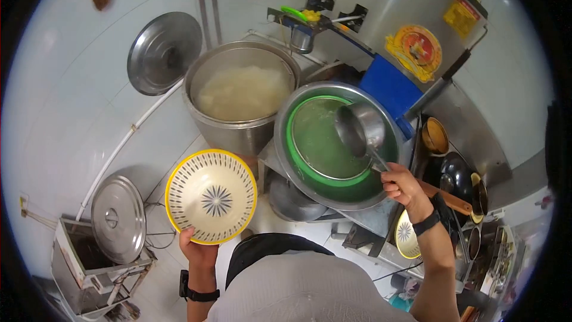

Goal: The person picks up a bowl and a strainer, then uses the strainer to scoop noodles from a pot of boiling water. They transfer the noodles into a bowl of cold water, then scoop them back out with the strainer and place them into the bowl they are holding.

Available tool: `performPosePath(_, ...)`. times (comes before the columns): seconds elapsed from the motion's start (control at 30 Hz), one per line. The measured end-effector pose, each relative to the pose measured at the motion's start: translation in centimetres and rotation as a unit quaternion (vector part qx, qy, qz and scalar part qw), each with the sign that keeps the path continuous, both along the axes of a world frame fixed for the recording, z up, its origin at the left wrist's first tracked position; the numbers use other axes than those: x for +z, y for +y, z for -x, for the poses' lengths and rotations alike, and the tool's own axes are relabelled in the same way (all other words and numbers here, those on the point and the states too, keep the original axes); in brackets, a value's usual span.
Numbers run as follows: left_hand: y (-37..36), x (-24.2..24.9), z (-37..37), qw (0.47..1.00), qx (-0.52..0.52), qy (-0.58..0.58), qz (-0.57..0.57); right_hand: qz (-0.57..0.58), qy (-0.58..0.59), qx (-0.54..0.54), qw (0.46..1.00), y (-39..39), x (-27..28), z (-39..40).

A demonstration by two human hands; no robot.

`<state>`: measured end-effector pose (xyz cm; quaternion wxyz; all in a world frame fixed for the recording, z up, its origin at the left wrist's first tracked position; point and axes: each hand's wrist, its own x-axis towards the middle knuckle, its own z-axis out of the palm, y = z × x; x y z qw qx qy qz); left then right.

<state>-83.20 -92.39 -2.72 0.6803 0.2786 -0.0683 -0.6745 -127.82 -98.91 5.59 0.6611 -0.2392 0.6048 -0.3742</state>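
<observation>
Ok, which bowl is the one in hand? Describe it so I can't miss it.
Start at the big steel pot of pale liquid. Just below it, the left hand grips the bowl by its lower rim. Unlike the steel basin beside it, it is cream, yellow-rimmed, with dark dashes.

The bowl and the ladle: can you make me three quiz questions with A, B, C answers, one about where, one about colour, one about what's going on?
1. Where is the ladle?
A. Over the green basin
B. On the floor
C. Inside the big pot

2. What colour is the rim of the bowl?
A. Red
B. Yellow
C. Black

3. What is the bowl like inside?
A. Full of soup
B. Covered by a lid
C. Empty

Answers:
1 A, the right hand holds the ladle's cup above the green basin.
2 B, a yellow band runs round the edge.
3 C, its whole inner pattern shows as the left hand tilts it up.
</observation>
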Motion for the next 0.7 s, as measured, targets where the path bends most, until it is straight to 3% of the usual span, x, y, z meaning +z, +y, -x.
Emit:
performPosePath(0.03, -0.1, -0.1, -0.1, 1.0, 0.0, -0.004, 0.009, 0.012, -0.069, -0.02, 0.997, 0.2, -0.5, 0.9)
performPosePath(0.07, -0.2, -0.2, -0.3, 1.0, -0.004, -0.007, 0.017, 0.012, -0.066, -0.02, 0.998, 0.2, -0.1, 0.6)
performPosePath(0.13, -0.3, 0.1, -0.3, 1.0, 0.001, -0.013, 0.016, -0.007, -0.239, -0.126, 0.963, 0.8, 0.9, 0.4)
performPosePath(0.37, -1.2, 0.0, -1.1, 1.0, -0.006, 0.004, 0.014, 0.049, -0.25, -0.127, 0.959, 0.9, 3.8, -3.1)
performPosePath(0.43, -1.5, 0.4, -1.2, 1.0, 0.0, 0.015, 0.022, 0.085, -0.362, -0.097, 0.923, -0.1, 4.9, -4.4)
performPosePath(0.57, -1.3, 0.1, -2.6, 0.999, 0.016, 0.021, 0.028, 0.084, -0.425, -0.082, 0.897, -3.8, 7.1, -8.5)
performPosePath(0.7, -1.0, 0.0, -4.6, 0.999, 0.034, 0.019, 0.029, 0.073, -0.367, -0.017, 0.927, -9.4, 6.7, -13.6)
